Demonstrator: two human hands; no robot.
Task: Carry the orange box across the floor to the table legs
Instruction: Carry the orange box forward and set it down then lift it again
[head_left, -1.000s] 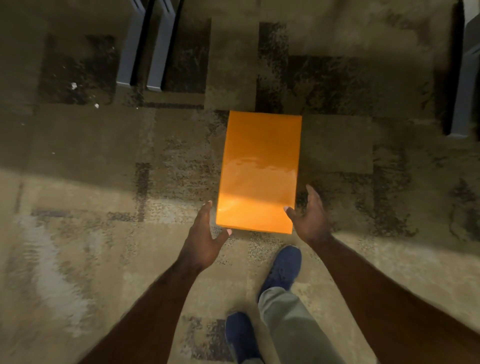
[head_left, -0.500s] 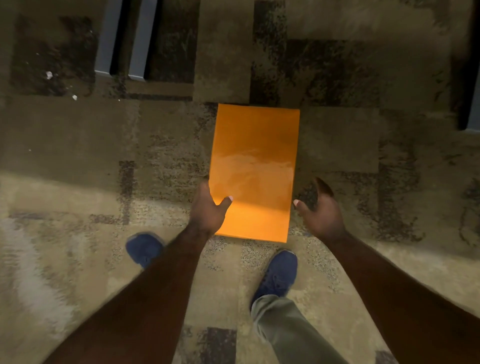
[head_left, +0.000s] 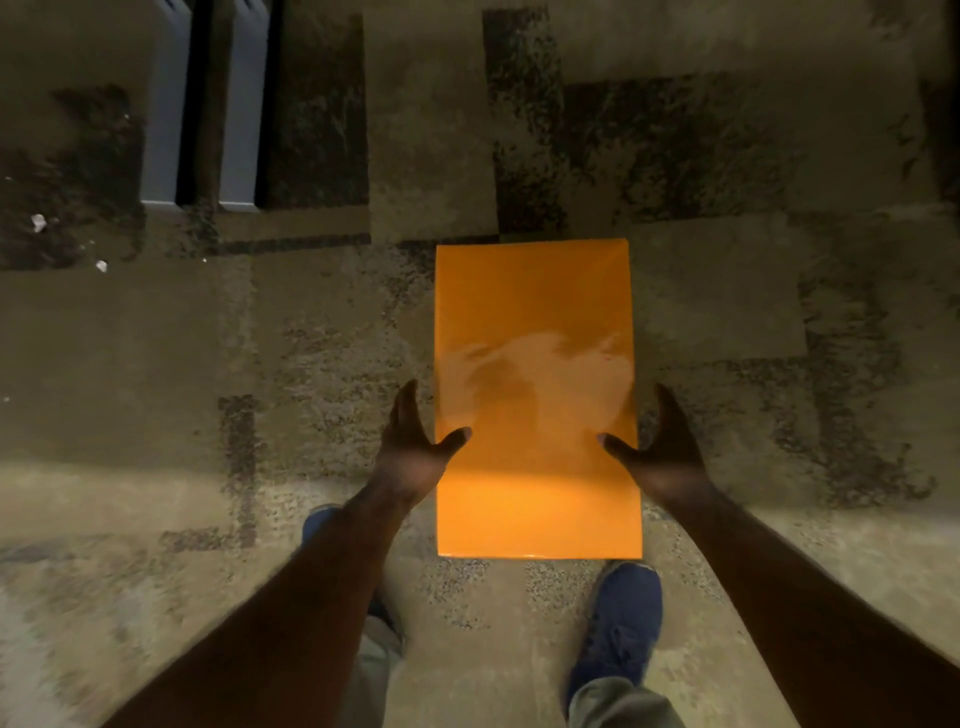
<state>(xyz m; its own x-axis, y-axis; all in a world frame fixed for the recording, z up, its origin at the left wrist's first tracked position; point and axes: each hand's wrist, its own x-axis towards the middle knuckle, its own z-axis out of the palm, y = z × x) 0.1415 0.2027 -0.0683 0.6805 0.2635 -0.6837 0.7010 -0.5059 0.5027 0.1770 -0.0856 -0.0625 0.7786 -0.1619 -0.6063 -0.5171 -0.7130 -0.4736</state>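
The orange box (head_left: 535, 322) lies flat on the patterned carpet, its long side pointing away from me. My left hand (head_left: 415, 452) is spread at the box's left edge, thumb over the top face, fingers just outside the side. My right hand (head_left: 660, 457) mirrors it at the right edge. I cannot make out a firm grip from either hand. Two grey table legs (head_left: 161, 114) stand at the far left, beyond the box.
My blue shoes (head_left: 623, 623) stand just behind the box; the left one is mostly hidden under my left forearm. Small white scraps (head_left: 39, 222) lie on the carpet left of the table legs. Open carpet (head_left: 779, 312) stretches to the right.
I have stepped closer and the box looks larger. Both hands slid from its near corners forward along its sides to about the middle. The box has stayed on the same carpet patch.
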